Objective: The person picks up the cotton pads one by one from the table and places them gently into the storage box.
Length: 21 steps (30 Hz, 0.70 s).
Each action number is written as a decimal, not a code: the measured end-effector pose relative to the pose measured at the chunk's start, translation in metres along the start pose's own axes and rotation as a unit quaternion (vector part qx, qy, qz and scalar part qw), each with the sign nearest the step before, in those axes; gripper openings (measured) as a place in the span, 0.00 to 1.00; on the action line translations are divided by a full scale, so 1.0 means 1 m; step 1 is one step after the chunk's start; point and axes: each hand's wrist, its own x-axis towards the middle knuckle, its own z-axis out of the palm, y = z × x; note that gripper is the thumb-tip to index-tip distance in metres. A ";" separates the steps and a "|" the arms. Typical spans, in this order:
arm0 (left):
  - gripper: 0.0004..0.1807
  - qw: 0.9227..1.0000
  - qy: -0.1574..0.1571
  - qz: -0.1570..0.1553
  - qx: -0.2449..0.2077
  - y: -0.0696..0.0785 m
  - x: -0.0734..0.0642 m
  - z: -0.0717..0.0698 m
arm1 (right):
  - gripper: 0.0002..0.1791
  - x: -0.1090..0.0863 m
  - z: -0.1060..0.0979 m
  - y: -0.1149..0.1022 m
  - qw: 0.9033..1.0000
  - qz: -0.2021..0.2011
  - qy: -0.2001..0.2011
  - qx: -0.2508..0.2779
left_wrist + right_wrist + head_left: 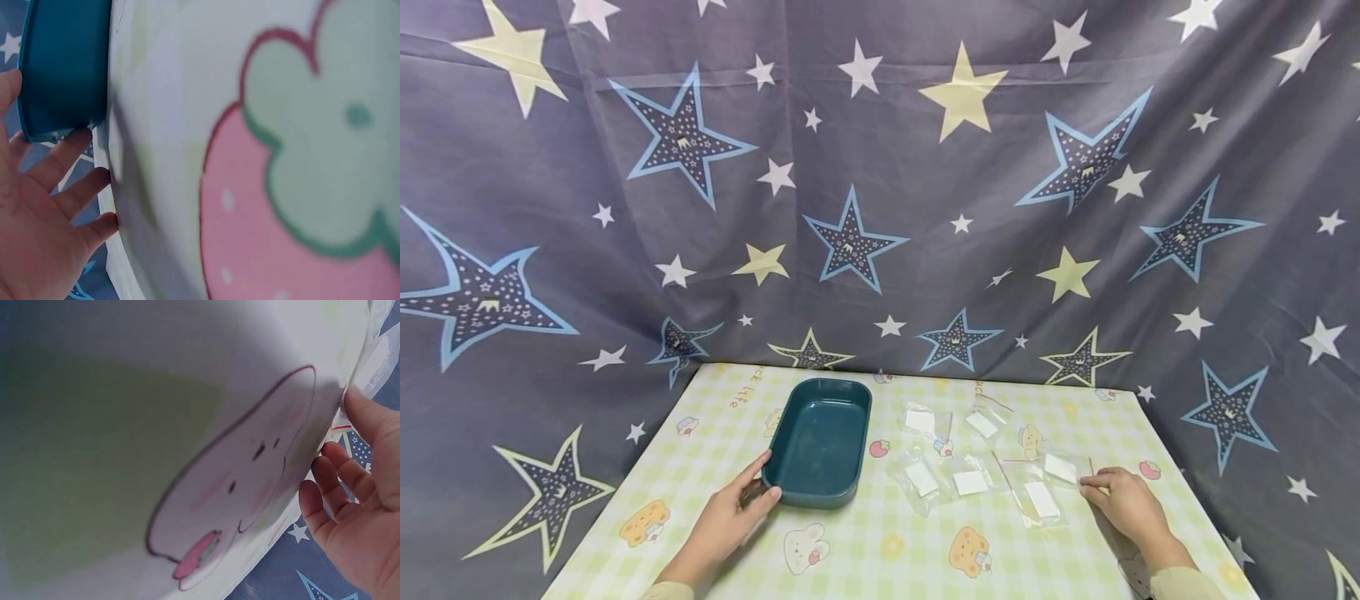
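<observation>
A dark teal rectangular dish point(820, 442) stands on the left part of the table. My left hand point(730, 517) touches its near left corner, thumb and forefinger apart at the rim. In the left wrist view the thumb reaches the rim of the dish point(65, 62), and the other fingers spread fairly straight beneath. On the right, my right hand point(1123, 500) pinches the red-sealed edge of a small clear zip bag point(1060, 468) with a white piece inside. In the right wrist view the thumb point(365, 415) meets that bag's edge; the forefinger is mostly hidden.
Several similar clear bags with white pieces lie right of the dish, among them one bag point(972, 482) in the middle and another bag point(1041, 502) just left of my right hand. A checked cartoon cloth point(850, 558) covers the table. Behind hangs a starry grey curtain point(880, 333).
</observation>
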 end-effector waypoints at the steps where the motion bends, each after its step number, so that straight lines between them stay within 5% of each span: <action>1: 0.41 1.000 -0.002 -0.003 0.000 0.001 -0.001 0.000 | 0.13 0.000 0.000 0.000 1.000 0.000 0.000 -0.001; 8: 0.42 1.000 -0.011 -0.013 -0.004 0.005 -0.004 -0.002 | 0.13 0.003 0.000 -0.001 1.000 0.009 -0.001 0.003; 16: 0.42 1.000 -0.008 -0.017 -0.012 0.001 -0.002 -0.001 | 0.30 0.014 0.000 -0.008 0.999 0.033 -0.015 0.012; 21: 0.43 1.000 -0.007 -0.018 -0.014 0.000 -0.002 0.000 | 0.25 0.014 -0.001 -0.011 0.999 0.043 -0.018 0.010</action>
